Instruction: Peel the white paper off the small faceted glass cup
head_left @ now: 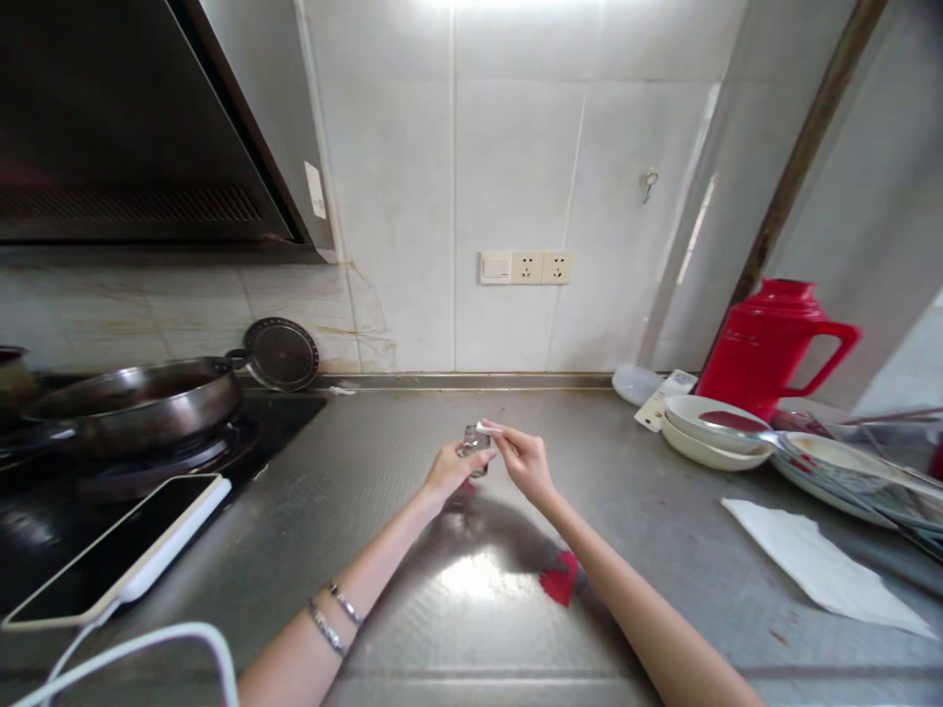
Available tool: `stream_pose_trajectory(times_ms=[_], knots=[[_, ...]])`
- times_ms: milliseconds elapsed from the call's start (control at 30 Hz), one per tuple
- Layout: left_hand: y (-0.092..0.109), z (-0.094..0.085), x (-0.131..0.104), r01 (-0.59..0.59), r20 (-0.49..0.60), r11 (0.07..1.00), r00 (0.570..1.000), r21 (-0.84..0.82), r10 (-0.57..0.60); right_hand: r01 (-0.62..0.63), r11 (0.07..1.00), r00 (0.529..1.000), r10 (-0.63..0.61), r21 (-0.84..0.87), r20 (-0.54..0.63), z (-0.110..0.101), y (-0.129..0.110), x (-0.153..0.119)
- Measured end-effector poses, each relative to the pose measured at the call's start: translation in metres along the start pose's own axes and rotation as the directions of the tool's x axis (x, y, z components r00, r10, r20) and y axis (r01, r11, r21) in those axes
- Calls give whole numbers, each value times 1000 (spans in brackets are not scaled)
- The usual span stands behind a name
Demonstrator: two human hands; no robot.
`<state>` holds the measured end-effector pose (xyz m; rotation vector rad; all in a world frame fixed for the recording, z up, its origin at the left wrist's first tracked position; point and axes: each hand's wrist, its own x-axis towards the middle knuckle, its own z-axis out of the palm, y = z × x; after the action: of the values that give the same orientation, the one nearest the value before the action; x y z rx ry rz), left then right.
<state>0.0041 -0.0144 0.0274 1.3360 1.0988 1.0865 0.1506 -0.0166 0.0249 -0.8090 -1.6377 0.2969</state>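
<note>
My left hand is closed around a small transparent glass, holding it just above the steel counter. Its lower part is partly covered by my fingers. At the glass's mouth, my right hand pinches a small white piece between thumb and fingertips. That piece looks like folded tissue, though it is too small to tell for sure. A red patch, perhaps a scrap or reflection, shows on the counter near my right forearm.
To the left, a frying pan sits on the black stove, with a phone on a white cable near me. On the right stand a red thermos, stacked white bowls, a patterned plate and a white paper napkin.
</note>
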Motion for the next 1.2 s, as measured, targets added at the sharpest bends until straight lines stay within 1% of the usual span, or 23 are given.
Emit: stream_pose_trajectory(times_ms=[100,167,233,300,400,467,567,667,733,800,833,900,967,1033,1100,1133,1200], knots=[[3,-2,-1,76,10,995,997,-59,-76,127,992,991,-126,-15,48,-1,-5,0],[4,-4,-1,98,23,993,995,-69,-96,166,986,984,-165,-20,67,-2,-5,1],[3,-6,-1,89,45,995,995,-49,-87,148,988,988,-147,-34,48,-3,-3,2],[2,-6,0,78,75,997,994,-14,-77,104,993,995,-103,-53,20,-5,0,4],[-1,-6,1,83,113,996,990,13,-84,64,995,998,-63,-74,9,-6,3,4],[-1,-5,1,97,122,995,988,3,-96,78,994,997,-78,-79,9,-5,4,3],[0,-6,0,103,102,995,990,-14,-101,143,987,989,-140,-74,34,-4,3,1],[3,-8,0,116,101,993,989,-38,-112,168,984,981,-162,-57,105,-4,2,0],[3,-10,0,145,121,987,983,-69,-136,156,987,967,-143,-49,211,-6,3,1],[3,-12,1,176,126,980,978,-89,-164,154,987,936,-128,-55,327,-7,4,2],[3,-13,1,188,124,978,976,-91,-177,159,985,922,-126,-63,366,-7,5,2],[2,-13,2,202,125,976,974,-81,-191,180,981,904,-134,-75,407,-5,7,1],[2,-12,2,204,141,977,971,-64,-194,185,980,901,-136,-80,412,-2,10,-1],[1,-14,2,192,165,981,969,-43,-182,160,984,911,-120,-72,394,2,13,-3],[2,-19,3,171,229,985,960,-19,-163,103,994,930,-81,-44,359,4,15,-4],[2,-22,4,161,282,987,947,-4,-153,63,998,940,-54,-17,338,5,15,-5],[1,-31,7,140,407,990,902,33,-142,-33,998,955,15,58,296,6,15,-4]])
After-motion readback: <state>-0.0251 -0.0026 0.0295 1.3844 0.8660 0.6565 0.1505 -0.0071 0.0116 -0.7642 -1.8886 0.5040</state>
